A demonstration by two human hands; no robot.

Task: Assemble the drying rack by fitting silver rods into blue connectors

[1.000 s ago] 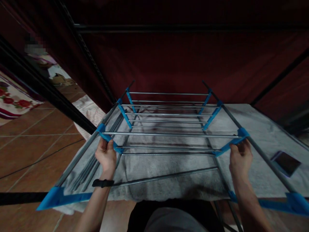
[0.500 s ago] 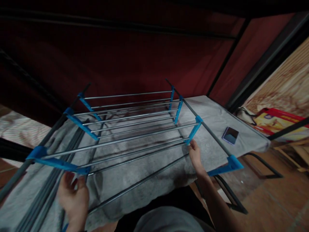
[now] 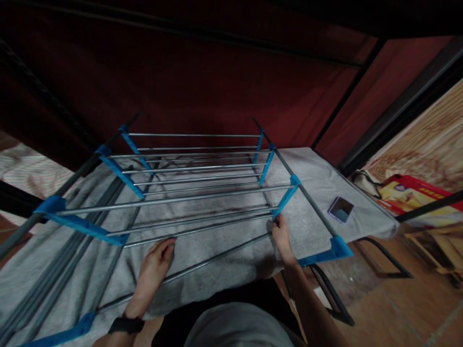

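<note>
A rack of grey metal rods [image 3: 202,196] joined by blue plastic brackets [image 3: 77,226] lies over a grey cloth-covered surface. My right hand [image 3: 281,236] is closed at the lower end of a right-hand blue bracket [image 3: 288,198], where the nearest crossbars meet it. Its fingertips are partly hidden. My left hand [image 3: 157,262], with a dark band at the wrist, has its fingers curled at the nearest metal rod [image 3: 220,225]. Beneath that forearm a lower slanting rod [image 3: 217,258] crosses toward the right hand. Another blue bracket [image 3: 338,248] ends the right side pole.
Several loose grey tubes [image 3: 61,270] lie along the left of the cloth [image 3: 202,294]. A phone [image 3: 341,209] rests on the cloth at right. Beyond it are a red and yellow package [image 3: 408,193] and a wooden crate [image 3: 437,246]. Dark red fabric [image 3: 202,82] hangs behind.
My left hand has moved right, from beside the left bracket to the nearest rod. My right hand stays at the right bracket's lower end. The camera view has shifted slightly.
</note>
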